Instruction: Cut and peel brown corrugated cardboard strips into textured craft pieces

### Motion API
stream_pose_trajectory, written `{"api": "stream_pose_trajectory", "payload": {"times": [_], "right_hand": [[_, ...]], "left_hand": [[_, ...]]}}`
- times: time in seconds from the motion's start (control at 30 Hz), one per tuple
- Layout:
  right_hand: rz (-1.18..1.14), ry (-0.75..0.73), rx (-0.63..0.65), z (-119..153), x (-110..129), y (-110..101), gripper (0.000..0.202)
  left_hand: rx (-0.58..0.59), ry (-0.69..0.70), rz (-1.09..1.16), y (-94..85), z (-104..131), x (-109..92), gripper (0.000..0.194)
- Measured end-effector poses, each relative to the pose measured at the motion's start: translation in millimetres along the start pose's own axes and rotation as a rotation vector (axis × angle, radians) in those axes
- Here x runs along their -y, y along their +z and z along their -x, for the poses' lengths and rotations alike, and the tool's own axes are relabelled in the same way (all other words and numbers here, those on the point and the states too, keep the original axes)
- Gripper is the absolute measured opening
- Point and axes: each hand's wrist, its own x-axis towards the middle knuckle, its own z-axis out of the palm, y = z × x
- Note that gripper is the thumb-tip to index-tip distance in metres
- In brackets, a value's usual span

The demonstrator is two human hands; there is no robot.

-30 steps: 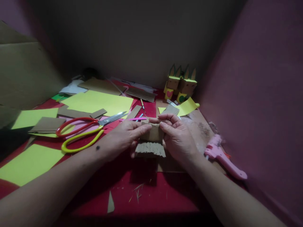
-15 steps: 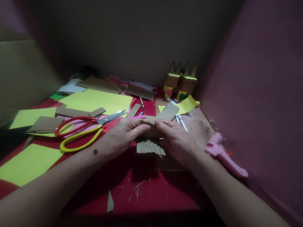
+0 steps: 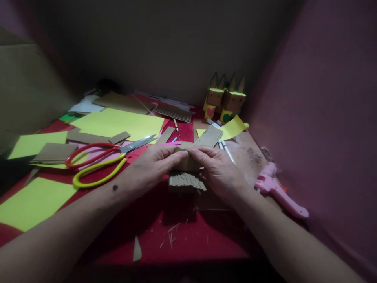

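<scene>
Between my two hands is a brown piece of cardboard [image 3: 188, 163], its lower end creased into ridges near the table's middle. My left hand [image 3: 160, 161] grips its upper left edge, thumb on top. From the other side my right hand [image 3: 218, 165] pinches the upper right edge, the thumbs almost meeting. The fingers beneath the cardboard are hidden. A thin pink strip [image 3: 173, 144] shows just behind my left fingers. Scissors [image 3: 118, 157] with one red and one yellow handle lie left of my left hand, blades half apart.
A pink glue gun [image 3: 278, 190] lies at the right by the wall. Two small cardboard figures [image 3: 225, 102] stand at the back. Yellow paper sheets [image 3: 118, 124] and cardboard scraps cover the left. White pens [image 3: 226, 151] lie behind my right hand; trimmings [image 3: 171, 232] are in front.
My thumbs have drawn closer together along the cardboard's top edge. The whole view has shifted slightly; the other things keep their places.
</scene>
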Motion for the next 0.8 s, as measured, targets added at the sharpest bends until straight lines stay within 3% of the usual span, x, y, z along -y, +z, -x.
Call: {"api": "stream_pose_trajectory", "payload": {"times": [0.17, 0.37, 0.63, 0.8], "right_hand": [[0.109, -0.027, -0.015, -0.3, -2.2, -0.3, 0.014], [0.131, -0.090, 0.045, 2.0, -2.8, -3.2, 0.018], [0.128, -0.120, 0.036, 3.9, 1.2, -1.7, 0.016], [0.157, -0.276, 0.003, 5.8, 2.7, 0.6, 0.010]], "left_hand": [[-0.103, 0.031, -0.148, -1.2, 0.8, 1.3, 0.039], [-0.164, 0.093, -0.217, 4.8, 0.4, 0.9, 0.034], [-0.226, 0.167, -0.121, 6.7, 2.8, -1.2, 0.020], [-0.196, 0.178, -0.076, 3.3, 5.4, 0.2, 0.022]]}}
